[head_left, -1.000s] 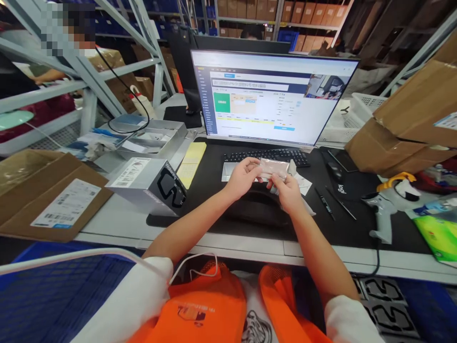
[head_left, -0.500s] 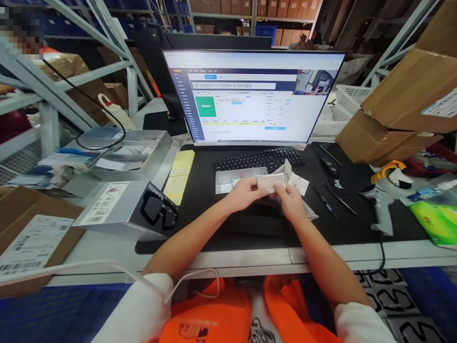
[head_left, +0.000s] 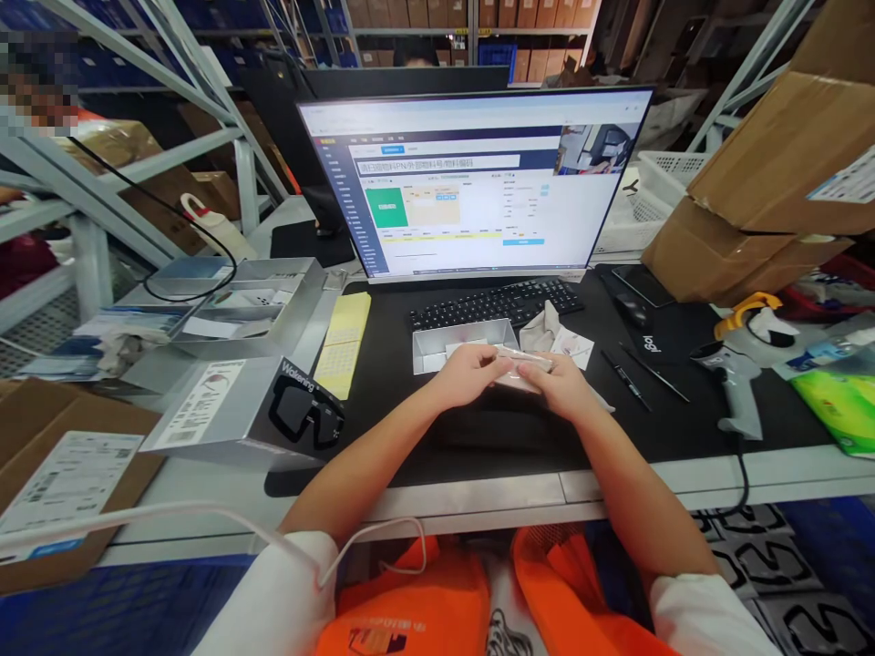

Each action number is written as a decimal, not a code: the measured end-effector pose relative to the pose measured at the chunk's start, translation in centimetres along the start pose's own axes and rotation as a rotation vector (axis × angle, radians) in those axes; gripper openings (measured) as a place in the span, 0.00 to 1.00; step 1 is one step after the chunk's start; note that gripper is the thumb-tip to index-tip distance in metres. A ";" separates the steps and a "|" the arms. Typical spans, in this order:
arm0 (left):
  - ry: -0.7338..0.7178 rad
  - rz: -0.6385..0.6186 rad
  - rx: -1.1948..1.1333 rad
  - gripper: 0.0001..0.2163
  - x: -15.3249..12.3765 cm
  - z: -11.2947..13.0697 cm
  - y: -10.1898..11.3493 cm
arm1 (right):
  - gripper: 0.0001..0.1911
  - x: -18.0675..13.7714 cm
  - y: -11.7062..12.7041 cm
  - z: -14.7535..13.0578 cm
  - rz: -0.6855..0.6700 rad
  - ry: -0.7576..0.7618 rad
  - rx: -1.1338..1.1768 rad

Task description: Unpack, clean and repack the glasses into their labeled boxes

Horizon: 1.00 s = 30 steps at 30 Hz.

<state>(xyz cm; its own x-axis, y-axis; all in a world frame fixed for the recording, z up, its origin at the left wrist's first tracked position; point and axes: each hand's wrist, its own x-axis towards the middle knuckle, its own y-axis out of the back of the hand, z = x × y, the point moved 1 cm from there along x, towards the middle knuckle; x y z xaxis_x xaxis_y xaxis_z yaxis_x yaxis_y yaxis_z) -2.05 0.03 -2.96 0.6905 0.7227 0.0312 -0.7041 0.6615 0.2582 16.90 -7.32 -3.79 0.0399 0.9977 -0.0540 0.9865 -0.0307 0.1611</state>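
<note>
Small pale packet (head_left: 525, 357) is held over the black mat (head_left: 386, 374), just beside the open grey box (head_left: 437, 341). It is pinched between thumb and fingers by left hand (head_left: 471, 374) and right hand (head_left: 561, 384); both forearms are angled inward.

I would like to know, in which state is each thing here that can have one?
Left hand: fingers closed on the packet
Right hand: fingers closed on the packet
Packet: held; sealed or not, cannot tell
Monitor: on
Small silver box: open
Larger silver box: open, papers inside
Phone: screen dark
Scanner: not held
</note>
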 end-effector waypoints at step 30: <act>-0.011 0.093 -0.016 0.22 -0.4 0.9 1.2 | 0.28 -0.1 0.3 0.2 0.041 0.192 -0.023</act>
<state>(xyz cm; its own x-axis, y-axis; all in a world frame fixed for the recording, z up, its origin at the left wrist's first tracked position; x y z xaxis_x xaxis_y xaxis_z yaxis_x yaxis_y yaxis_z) -3.02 0.35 -1.77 0.6241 0.7786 0.0653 -0.7675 0.5952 0.2382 17.27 -7.45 -3.96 0.0464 0.9889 0.1415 0.9807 -0.0720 0.1816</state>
